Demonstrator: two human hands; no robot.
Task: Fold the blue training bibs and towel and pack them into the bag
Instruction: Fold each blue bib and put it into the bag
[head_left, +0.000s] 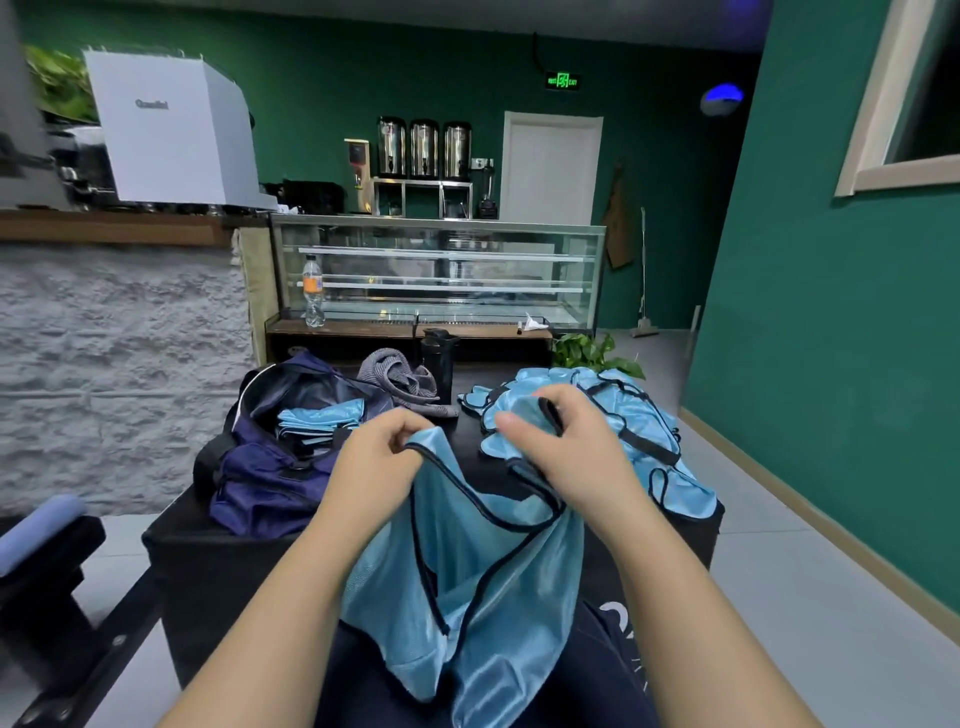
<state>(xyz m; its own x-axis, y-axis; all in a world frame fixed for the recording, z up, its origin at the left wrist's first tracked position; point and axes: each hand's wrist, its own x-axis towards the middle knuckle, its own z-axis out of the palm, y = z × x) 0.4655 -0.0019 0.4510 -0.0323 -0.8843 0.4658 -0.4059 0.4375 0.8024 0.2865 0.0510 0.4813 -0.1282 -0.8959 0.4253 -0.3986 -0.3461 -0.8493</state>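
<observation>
Fingers of the left hand (376, 457) curl round the top corner of a blue training bib (467, 587), pinching its dark piped edge; fingers of the right hand (566, 447) grasp the opposite strap, a black binding looped over the knuckles. Bib held: light blue, glossy, fine mesh weave, navy-black trim along armholes and neck, hanging limp in soft vertical folds between both forearms, its lower part draped over the person's lap and the table's near edge.

Bag (270, 478): navy duffel, matte woven fabric, soft-sided, unzipped and slumped open, at the left of the table. Inside it, folded bibs (317, 423), flat rectangular stack, same blue sheen.

Loose bibs (634, 431): crumpled heap at the table's right, touching its far right edge, black straps curling across rumpled shiny cloth.

Towel (402, 384): grey, ribbed or knitted texture, bunched in a loose mound just behind the bag, unfolded.

Bottle (439, 364): black, cylindrical, upright, just beside the towel.

Table (208, 561): black, box-shaped, matte.

Background: glass display case (441, 270) with metal frame; clear plastic bottle (313, 291) with orange label on its wooden ledge; three steel urns (423, 148) on a shelf; leafy green plant (597, 356) behind the heap; rough white stone-textured counter front (119, 374) at left.
</observation>
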